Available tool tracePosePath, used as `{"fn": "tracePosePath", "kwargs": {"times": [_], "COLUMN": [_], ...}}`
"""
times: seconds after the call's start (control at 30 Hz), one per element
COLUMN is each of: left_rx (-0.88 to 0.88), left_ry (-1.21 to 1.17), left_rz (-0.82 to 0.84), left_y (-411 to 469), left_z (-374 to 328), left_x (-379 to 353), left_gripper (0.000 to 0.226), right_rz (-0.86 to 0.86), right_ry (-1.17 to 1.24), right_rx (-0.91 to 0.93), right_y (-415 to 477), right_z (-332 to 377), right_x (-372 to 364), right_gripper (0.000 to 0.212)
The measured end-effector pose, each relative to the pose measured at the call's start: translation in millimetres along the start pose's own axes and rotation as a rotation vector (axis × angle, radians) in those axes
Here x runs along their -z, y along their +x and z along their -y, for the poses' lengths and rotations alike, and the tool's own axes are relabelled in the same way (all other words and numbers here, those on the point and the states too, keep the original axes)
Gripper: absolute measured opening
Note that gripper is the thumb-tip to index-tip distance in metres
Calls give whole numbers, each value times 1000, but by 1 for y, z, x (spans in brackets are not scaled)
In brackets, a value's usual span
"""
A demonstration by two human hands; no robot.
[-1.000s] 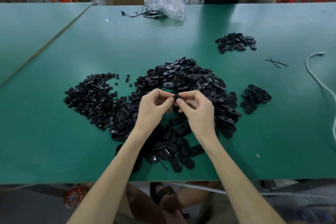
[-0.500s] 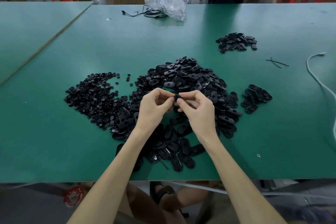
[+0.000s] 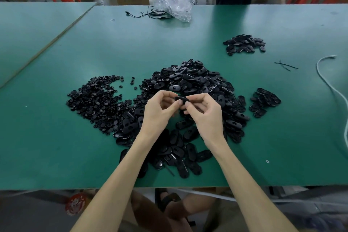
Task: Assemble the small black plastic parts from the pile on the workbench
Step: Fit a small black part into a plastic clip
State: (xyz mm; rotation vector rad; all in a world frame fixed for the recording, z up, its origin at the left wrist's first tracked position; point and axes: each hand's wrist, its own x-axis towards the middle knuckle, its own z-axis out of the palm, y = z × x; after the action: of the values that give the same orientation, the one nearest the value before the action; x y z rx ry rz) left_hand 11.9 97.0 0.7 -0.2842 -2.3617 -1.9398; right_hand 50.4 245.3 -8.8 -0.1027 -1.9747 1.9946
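Grip: my left hand and right hand both pinch one oval black part | Axis: roughly left-right, between my fingertips | Position: above pile, equally near both hands.

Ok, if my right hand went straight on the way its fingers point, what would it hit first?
Your right hand points leftward at the left hand. Past the small black part both pinch, it would likely meet the left fingertips first; depth is unclear.
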Motion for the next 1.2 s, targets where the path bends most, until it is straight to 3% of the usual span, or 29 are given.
{"fn": "tracePosePath", "kwargs": {"times": [0.3,0.53,0.73,1.0,1.2], "left_rx": [-52,-81,-35,-137,-127], "left_ry": [-78,-79,-147,-44,-34], "left_rz": [70,19,15,113,122], "left_y": [-2,-3,-2,-3,-4], "left_z": [-1,0,-3,-5,-1], "left_x": [2,1,2,-1,1], "left_gripper": [9,10,11,35,39], "right_rz": [16,4,39,-12,-3], "right_ry": [43,-105,-169,-102,-70], "right_rx": [27,79,85,49,35], "right_y": [0,-1,0,1,-1], "right_z": [1,1,0,-1,-4], "right_x": [1,0,-2,-2,-2], "right_gripper": [13,25,11,12,10]}}
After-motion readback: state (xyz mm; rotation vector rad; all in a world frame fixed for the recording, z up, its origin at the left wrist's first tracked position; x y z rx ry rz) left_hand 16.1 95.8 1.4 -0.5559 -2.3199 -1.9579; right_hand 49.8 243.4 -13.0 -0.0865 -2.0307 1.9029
